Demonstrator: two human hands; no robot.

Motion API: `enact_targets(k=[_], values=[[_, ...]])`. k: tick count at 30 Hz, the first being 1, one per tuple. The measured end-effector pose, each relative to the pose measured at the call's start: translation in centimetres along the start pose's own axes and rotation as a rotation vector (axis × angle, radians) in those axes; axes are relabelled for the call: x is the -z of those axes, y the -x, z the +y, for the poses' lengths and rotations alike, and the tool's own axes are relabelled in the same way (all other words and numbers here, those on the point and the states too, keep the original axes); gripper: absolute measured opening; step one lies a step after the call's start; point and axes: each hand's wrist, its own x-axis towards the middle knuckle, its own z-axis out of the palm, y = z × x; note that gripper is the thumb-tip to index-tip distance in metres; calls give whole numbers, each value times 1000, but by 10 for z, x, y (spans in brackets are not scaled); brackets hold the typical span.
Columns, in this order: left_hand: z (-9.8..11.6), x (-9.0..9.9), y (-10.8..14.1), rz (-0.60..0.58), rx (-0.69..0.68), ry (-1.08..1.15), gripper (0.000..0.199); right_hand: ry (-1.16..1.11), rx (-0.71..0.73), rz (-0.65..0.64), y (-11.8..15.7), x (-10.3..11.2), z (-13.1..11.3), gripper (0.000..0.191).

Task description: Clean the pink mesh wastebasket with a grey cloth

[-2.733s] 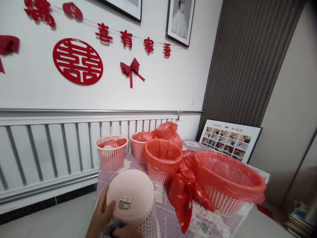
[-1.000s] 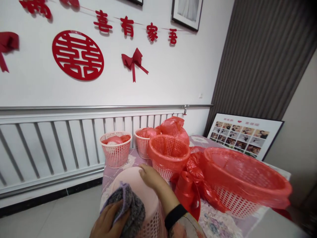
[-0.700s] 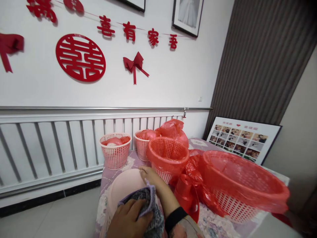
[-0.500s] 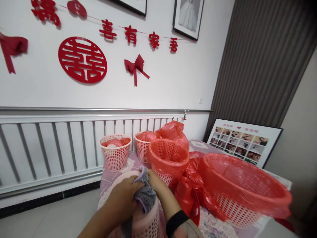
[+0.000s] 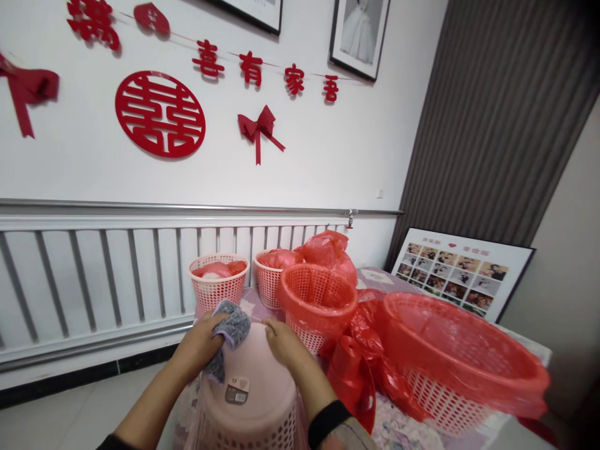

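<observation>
An upturned pale pink plastic basket (image 5: 262, 375) stands in front of me, with its solid base facing up and perforated sides below. A small label with a barcode (image 5: 237, 390) lies on that base. My left hand (image 5: 201, 344) is closed around a grey cloth with purple edging (image 5: 233, 324), held at the base's left edge; part of the cloth hangs below the fingers. On the opposite edge, my right hand (image 5: 285, 344) has its fingers curled at the basket's rim, the fingertips partly hidden.
Behind stand two pink baskets (image 5: 218, 290) with red plastic inside. To the right are a basket lined with red plastic (image 5: 319, 300), red plastic items (image 5: 349, 375) and a large lined basket (image 5: 450, 387). A photo board (image 5: 454, 275) leans at the back; a radiator (image 5: 126, 281) runs along the wall.
My hands have moved apart. The left has carried the cloth leftward, and the right has come off the cloth to the basket's right edge. The base and its label are now uncovered.
</observation>
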Motion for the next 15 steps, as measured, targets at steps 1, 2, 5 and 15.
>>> enact_targets(k=[1,2,5,15], values=[[-6,0,12,19,9,12,52,1,0,-3,0,1,-1,42],[-11,0,25,45,20,35,52,0,3,-6,0,1,-2,42],[-25,-9,71,184,43,163,47,-1,14,-11,1,2,-3,41],[-8,-12,88,66,-22,64,55,2,32,5,-2,0,0,43]])
